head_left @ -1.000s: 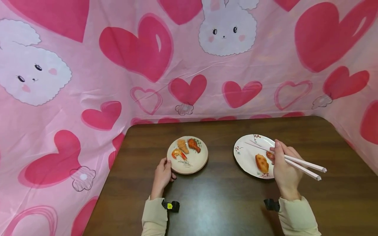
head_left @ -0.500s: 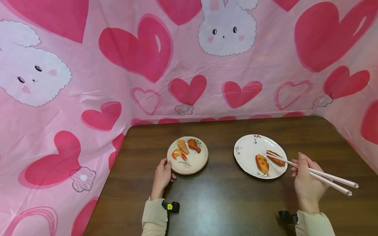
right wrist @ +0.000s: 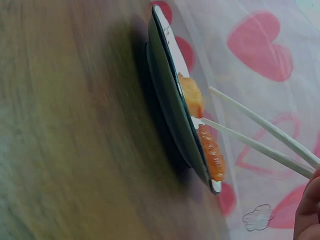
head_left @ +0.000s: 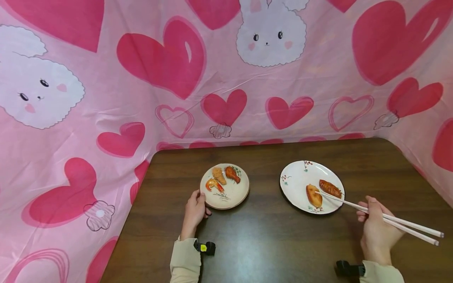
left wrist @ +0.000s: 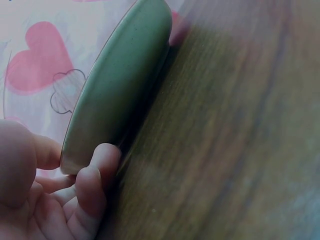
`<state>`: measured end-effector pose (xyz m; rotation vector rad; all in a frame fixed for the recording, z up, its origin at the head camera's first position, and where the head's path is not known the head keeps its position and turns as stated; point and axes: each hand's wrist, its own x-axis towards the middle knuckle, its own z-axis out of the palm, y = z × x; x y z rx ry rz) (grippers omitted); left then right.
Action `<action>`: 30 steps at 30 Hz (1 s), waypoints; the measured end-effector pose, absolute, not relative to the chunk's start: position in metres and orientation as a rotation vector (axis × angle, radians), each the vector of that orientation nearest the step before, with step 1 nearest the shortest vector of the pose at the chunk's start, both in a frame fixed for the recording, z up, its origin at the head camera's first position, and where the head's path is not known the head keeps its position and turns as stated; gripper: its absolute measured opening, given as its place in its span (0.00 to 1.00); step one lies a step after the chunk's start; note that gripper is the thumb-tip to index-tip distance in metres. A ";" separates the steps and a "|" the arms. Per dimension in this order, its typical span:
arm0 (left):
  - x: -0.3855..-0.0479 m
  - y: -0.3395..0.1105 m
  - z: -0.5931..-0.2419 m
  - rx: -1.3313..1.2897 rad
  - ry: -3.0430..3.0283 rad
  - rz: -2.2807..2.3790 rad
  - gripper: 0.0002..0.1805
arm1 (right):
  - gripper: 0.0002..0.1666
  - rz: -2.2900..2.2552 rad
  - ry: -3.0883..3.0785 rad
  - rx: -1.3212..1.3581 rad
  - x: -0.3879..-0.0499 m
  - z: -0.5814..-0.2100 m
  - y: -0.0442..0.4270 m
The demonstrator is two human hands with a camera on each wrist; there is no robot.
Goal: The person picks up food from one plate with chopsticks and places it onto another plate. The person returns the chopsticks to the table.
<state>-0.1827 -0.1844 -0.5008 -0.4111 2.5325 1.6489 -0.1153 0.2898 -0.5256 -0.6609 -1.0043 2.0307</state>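
My left hand (head_left: 194,208) holds the left edge of a small cream plate (head_left: 233,198). In the left wrist view the thumb is at the rim and fingertips (left wrist: 106,157) lie against the plate's underside. My right hand (head_left: 380,234) grips a pair of pale chopsticks (head_left: 414,225) over the table's right side. Their tips reach over a larger white plate (head_left: 293,188), by a golden-brown food piece (head_left: 313,199). The right wrist view shows the chopsticks (right wrist: 260,123) spread, one tip close to that piece (right wrist: 190,95). A glossy brown chicken wing (head_left: 330,188) lies beside it.
On the small plate lie a shrimp (head_left: 214,184), a breaded piece (head_left: 219,175) and a drumstick (head_left: 232,174). Both plates stand on a dark wooden table (head_left: 258,236). Pink cloth (head_left: 255,82) with hearts and rabbits hangs behind and at both sides.
My right hand has drawn right and toward me. The chopstick tips have shifted from the white plate's upper left to the golden-brown piece, uncovering the wing. My left hand has stayed put.
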 end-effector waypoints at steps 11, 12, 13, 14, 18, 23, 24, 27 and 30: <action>-0.183 -0.185 -0.502 -0.397 2.538 1.661 0.23 | 0.04 2.125 -0.888 -0.778 -0.100 -0.471 0.250; -0.183 -0.185 -0.502 -0.392 2.539 1.660 0.24 | 0.04 2.131 -0.898 -0.796 -0.100 -0.470 0.249; -0.183 -0.185 -0.502 -0.392 2.539 1.659 0.23 | 0.05 2.131 -0.909 -0.814 -0.100 -0.470 0.248; -0.183 -0.185 -0.502 -0.391 2.540 1.660 0.23 | 0.06 2.131 -0.934 -0.832 -0.100 -0.469 0.247; -0.184 -0.185 -0.502 -0.380 2.548 1.675 0.23 | 0.05 2.138 -0.972 -0.862 -0.101 -0.469 0.246; -0.184 -0.185 -0.503 -0.379 2.549 1.684 0.23 | 0.05 2.130 -1.032 -0.848 -0.105 -0.473 0.246; -0.184 -0.185 -0.503 -0.380 2.549 1.684 0.23 | 0.05 2.118 -1.077 -0.834 -0.106 -0.476 0.246; -0.184 -0.185 -0.503 -0.379 2.543 1.683 0.24 | 0.10 2.062 -1.190 -0.740 -0.111 -0.493 0.253; -0.183 -0.185 -0.503 -0.375 2.544 1.682 0.24 | 0.15 1.973 -1.345 -0.649 -0.115 -0.507 0.257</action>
